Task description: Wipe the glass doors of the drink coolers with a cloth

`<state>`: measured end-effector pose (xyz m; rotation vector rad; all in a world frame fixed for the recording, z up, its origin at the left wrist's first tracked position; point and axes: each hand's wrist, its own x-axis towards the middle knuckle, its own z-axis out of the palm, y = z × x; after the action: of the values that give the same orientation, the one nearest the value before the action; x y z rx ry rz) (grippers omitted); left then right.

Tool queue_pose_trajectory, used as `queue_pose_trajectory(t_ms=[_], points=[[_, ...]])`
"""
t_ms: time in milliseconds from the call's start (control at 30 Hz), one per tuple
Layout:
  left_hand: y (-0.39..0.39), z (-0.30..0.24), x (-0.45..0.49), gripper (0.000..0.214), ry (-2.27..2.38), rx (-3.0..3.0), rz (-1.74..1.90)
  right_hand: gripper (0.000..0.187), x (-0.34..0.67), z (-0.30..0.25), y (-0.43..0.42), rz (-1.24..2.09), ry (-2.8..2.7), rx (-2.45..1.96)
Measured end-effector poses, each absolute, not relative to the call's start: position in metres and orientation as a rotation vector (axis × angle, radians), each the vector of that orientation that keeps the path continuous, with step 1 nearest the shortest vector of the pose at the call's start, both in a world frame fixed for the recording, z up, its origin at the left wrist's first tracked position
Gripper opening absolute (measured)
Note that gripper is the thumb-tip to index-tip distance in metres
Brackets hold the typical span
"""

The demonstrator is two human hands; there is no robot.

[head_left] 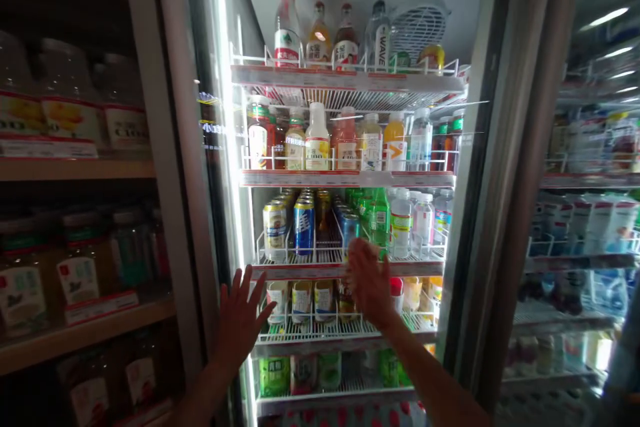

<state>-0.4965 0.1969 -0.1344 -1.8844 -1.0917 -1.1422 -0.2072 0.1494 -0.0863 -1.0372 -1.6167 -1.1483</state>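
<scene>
In front of a lit drinks cooler, my left hand is raised near its left edge, fingers spread, holding nothing. My right hand is lifted before the middle shelves; motion blurs its fingers, but they look stretched out with the thumb apart. Just above and behind it stands a blue can, partly hidden; I cannot tell whether the hand touches it. Farther left on that shelf are a darker blue can and a white-and-gold can. To the right stand a green bottle and a clear bottle.
White wire shelves hold rows of bottles and cans above and below. A metal door frame rises on the right, with another stocked cooler beyond. Wooden shelves with bottles stand on the left, past a metal post.
</scene>
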Motion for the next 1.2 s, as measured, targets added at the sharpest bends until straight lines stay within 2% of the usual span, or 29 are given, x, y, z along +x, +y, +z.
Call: queue_pose_trajectory(t_ms=[133,333,533,600,700,767,900,967,1133,1200], points=[[0.196,-0.135,-0.497,0.066,-1.126,-1.907,-1.12,0.06,-0.186,-0.07,0.159,-1.046,-1.054,-1.161],[0.194,-0.134,-0.498,0.066,-1.095,-1.907,-1.137,0.057,-0.216,-0.083,0.153,-1.171,-1.796,-0.966],[0.183,-0.123,-0.489,0.067,-1.079,-1.877,-1.225,0.056,-0.162,-0.035,0.159,-1.084,-0.966,-1.178],[0.182,-0.105,-0.478,0.069,-1.024,-1.832,-1.261,0.058,-0.179,-0.029,0.161,-1.084,-1.075,-1.164],[0.19,-0.067,-0.459,0.072,-0.917,-1.772,-1.285,0.062,-0.211,-0.035,0.159,-1.168,-1.595,-1.004],[0.199,-0.044,-0.451,0.073,-0.89,-1.75,-1.292,0.062,-0.21,-0.033,0.157,-1.184,-1.688,-0.967],[0.214,-0.028,-0.447,0.073,-0.887,-1.735,-1.274,0.056,-0.174,-0.002,0.16,-1.082,-1.071,-1.122],[0.217,-0.03,-0.448,0.072,-0.877,-1.711,-1.272,0.058,-0.178,0.008,0.163,-1.046,-0.979,-1.108],[0.216,-0.035,-0.45,0.069,-0.884,-1.692,-1.25,0.066,-0.228,-0.008,0.161,-1.181,-1.703,-0.898],[0.215,-0.035,-0.451,0.068,-0.901,-1.708,-1.244,0.063,-0.219,-0.003,0.16,-1.209,-1.711,-0.888]])
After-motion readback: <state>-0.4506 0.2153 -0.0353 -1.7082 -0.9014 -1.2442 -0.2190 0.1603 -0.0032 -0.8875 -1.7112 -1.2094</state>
